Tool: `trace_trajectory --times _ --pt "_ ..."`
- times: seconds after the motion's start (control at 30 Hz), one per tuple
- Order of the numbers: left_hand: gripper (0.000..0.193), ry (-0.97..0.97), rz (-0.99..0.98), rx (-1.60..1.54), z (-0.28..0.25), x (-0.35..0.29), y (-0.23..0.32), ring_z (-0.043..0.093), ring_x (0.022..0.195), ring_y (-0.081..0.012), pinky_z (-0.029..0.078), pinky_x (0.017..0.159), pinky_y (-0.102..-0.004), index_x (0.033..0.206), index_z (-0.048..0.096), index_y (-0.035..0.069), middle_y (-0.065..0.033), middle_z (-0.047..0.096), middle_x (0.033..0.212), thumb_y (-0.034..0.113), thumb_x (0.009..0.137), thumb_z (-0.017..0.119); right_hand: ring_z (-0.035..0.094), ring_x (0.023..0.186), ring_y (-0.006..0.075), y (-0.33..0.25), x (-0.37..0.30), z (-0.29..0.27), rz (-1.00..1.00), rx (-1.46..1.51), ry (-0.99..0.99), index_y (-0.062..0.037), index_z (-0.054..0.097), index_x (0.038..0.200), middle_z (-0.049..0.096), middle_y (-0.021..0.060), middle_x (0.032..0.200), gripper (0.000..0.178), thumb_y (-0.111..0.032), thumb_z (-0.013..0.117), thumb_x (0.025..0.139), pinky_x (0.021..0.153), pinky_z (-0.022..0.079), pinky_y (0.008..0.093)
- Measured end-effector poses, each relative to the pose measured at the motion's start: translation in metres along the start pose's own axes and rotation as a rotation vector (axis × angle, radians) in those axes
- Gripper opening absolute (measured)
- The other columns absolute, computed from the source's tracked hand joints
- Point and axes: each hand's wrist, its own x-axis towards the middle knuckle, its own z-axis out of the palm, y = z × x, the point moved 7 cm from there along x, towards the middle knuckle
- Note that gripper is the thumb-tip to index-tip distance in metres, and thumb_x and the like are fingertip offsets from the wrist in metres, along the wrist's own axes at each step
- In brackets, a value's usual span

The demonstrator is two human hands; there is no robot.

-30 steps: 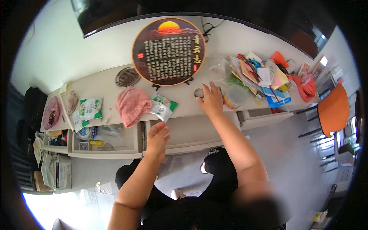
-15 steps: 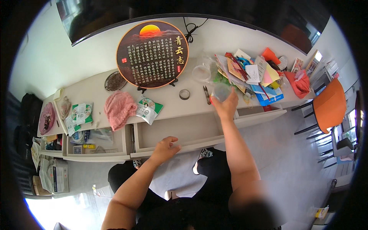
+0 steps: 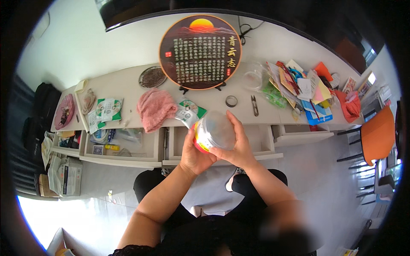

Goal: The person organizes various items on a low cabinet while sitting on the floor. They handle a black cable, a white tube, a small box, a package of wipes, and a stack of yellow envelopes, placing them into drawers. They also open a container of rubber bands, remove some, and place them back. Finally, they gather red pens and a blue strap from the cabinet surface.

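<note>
Both hands hold a clear plastic jar (image 3: 219,129) tilted above the open middle drawer, a yellow and white label and a red-pink end on its left side. My left hand (image 3: 193,154) cups it from the left and below. On its right side my right hand (image 3: 239,147) wraps the fingers around, thumb at the near edge. Whether anything is inside the jar is not plain. Behind it on the cabinet top lie a roll of tape (image 3: 231,101), small thread snips (image 3: 254,105) and a green-and-white packet (image 3: 188,112) beside a pink fluffy cloth (image 3: 155,110).
A round plaque (image 3: 200,77) stands on a small easel. To the right are a clear plastic container (image 3: 252,79), a heap of papers and envelopes (image 3: 299,85) and a red bag (image 3: 351,106). The left drawer (image 3: 128,158) also stands open, holding small items. An orange chair (image 3: 378,134) is at far right.
My right hand has brought the jar from beside the paper heap leftward and nearer. My left hand has come up and taken hold of it too. The view has shifted.
</note>
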Motion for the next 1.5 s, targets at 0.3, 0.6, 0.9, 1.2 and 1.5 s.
trace_trajectory --times 0.3,0.6,0.9,1.2,1.5 --pt "0.065 0.115 0.014 -0.079 -0.016 -0.022 0.007 0.045 0.120 -0.0274 0.036 0.098 -0.0500 0.130 0.043 0.018 -0.0074 0.048 0.129 0.055 0.077 0.054 0.037 0.121 0.0386 -0.029 0.017 0.042 -0.178 -0.437 -0.170 -0.0016 0.037 0.135 0.040 0.0226 0.128 0.079 -0.049 0.062 0.077 0.102 0.030 0.0438" --pt "0.060 0.162 -0.349 -0.196 -0.017 -0.054 -0.009 0.051 0.113 -0.0291 0.037 0.097 -0.0493 0.124 0.048 0.012 -0.0115 0.053 0.123 0.053 0.081 0.050 0.046 0.109 0.0388 -0.069 -0.015 0.050 -0.609 -0.566 -0.416 -0.0054 0.052 0.125 0.042 0.0216 0.125 0.070 -0.052 0.060 0.073 0.093 0.038 0.0472" --pt "0.054 0.156 0.142 -0.001 -0.008 -0.049 0.006 0.050 0.112 -0.0267 0.038 0.097 -0.0452 0.124 0.043 0.012 -0.0101 0.052 0.119 0.045 0.082 0.052 0.044 0.112 0.0379 -0.060 -0.019 0.051 -0.272 -0.326 0.023 0.0034 0.042 0.129 0.043 0.0246 0.124 0.067 -0.038 0.058 0.079 0.097 0.034 0.0441" --pt "0.060 0.064 0.049 -0.057 -0.004 -0.055 0.011 0.050 0.115 -0.0288 0.038 0.099 -0.0454 0.126 0.046 0.011 -0.0115 0.052 0.123 0.053 0.084 0.045 0.044 0.108 0.0399 -0.082 -0.019 0.056 -0.333 -0.748 -0.177 0.0025 0.033 0.135 0.041 0.0241 0.122 0.093 -0.057 0.066 0.071 0.092 0.036 0.0490" --pt "0.059 0.115 -0.231 -0.059 -0.022 -0.048 -0.018 0.051 0.114 -0.0294 0.039 0.098 -0.0461 0.123 0.050 0.011 -0.0128 0.053 0.123 0.053 0.081 0.051 0.049 0.102 0.0325 -0.091 -0.032 0.042 -0.530 -0.821 -0.280 -0.0022 0.045 0.128 0.044 0.0167 0.121 0.087 -0.047 0.075 0.060 0.083 0.045 0.0432"
